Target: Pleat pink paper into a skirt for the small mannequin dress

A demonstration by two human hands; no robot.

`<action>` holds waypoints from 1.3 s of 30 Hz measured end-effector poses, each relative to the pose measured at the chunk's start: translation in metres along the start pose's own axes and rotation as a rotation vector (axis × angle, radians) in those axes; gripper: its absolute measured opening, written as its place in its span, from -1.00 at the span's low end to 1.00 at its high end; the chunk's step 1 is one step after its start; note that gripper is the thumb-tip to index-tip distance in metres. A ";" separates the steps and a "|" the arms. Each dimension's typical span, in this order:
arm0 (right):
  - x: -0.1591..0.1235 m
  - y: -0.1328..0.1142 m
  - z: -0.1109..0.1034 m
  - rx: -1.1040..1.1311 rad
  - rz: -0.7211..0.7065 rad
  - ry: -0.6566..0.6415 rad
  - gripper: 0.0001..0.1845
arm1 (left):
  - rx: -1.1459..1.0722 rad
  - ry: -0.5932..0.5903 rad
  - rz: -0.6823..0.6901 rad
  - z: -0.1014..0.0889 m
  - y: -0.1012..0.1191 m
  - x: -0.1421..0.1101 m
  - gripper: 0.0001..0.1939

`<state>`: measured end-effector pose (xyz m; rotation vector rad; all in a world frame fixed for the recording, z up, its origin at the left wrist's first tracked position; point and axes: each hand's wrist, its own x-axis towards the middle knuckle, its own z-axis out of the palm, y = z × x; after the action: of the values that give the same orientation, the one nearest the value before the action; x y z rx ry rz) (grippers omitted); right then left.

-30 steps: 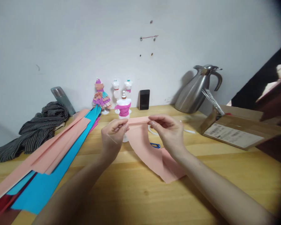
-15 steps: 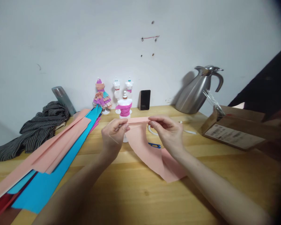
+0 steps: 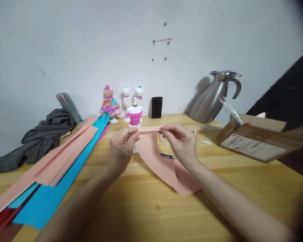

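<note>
A long strip of pink crepe paper (image 3: 151,151) is stretched between my two hands, its top edge folded into a narrow band. My left hand (image 3: 122,144) pinches the band's left end; my right hand (image 3: 180,143) pinches the right end. From there the paper hangs and curves down to the right, its lower part lying on the table beneath my right forearm. Just behind the band stands a small white mannequin (image 3: 135,114) wrapped in magenta paper, its lower part partly hidden. A blue-handled tool (image 3: 167,156) shows beside the paper, mostly covered.
Left lie pink and blue paper sheets (image 3: 73,168), a striped cloth (image 3: 47,134) and a flask (image 3: 68,106). Along the wall are a mannequin in a ruffled paper dress (image 3: 109,104), two white mannequins and a phone (image 3: 156,107). Right: a steel jug (image 3: 209,97) and a cardboard box (image 3: 255,144).
Almost nothing differs. Both hands keep their pinch on the pink paper, and the folded band stays in nearly the same place.
</note>
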<state>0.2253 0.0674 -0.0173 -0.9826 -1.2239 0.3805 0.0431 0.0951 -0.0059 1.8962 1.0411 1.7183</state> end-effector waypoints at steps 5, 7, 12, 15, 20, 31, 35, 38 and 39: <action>-0.001 -0.007 0.005 0.101 0.121 0.002 -0.96 | -0.087 -0.001 -0.161 0.003 0.005 0.000 -0.98; 0.000 -0.009 0.005 0.115 0.149 0.002 -0.96 | -0.156 -0.002 -0.240 0.004 0.007 0.001 -0.95; 0.005 -0.010 0.002 0.109 0.192 -0.023 -0.93 | -0.324 -0.010 -0.393 0.006 0.011 0.003 -0.88; 0.006 -0.008 0.002 0.097 0.199 -0.024 -0.90 | -0.388 -0.009 -0.450 0.006 0.014 0.005 -0.86; 0.007 -0.008 0.001 0.086 0.178 -0.025 -0.93 | -0.421 -0.023 -0.486 0.007 0.014 0.006 -0.84; 0.006 -0.010 0.000 0.096 0.131 0.000 -0.95 | -0.443 -0.035 -0.478 0.007 0.014 0.006 -0.83; 0.005 -0.010 -0.001 0.080 0.119 0.004 -0.91 | -0.444 -0.039 -0.465 0.007 0.013 0.005 -0.83; 0.004 -0.010 -0.001 0.064 0.109 0.020 -0.85 | -0.426 -0.029 -0.446 0.007 0.012 0.004 -0.84; 0.004 -0.009 -0.001 0.060 0.104 0.025 -0.84 | -0.420 -0.025 -0.439 0.007 0.012 0.004 -0.84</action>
<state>0.2255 0.0648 -0.0074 -0.9989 -1.1358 0.4828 0.0533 0.0918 0.0040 1.3114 0.9132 1.5053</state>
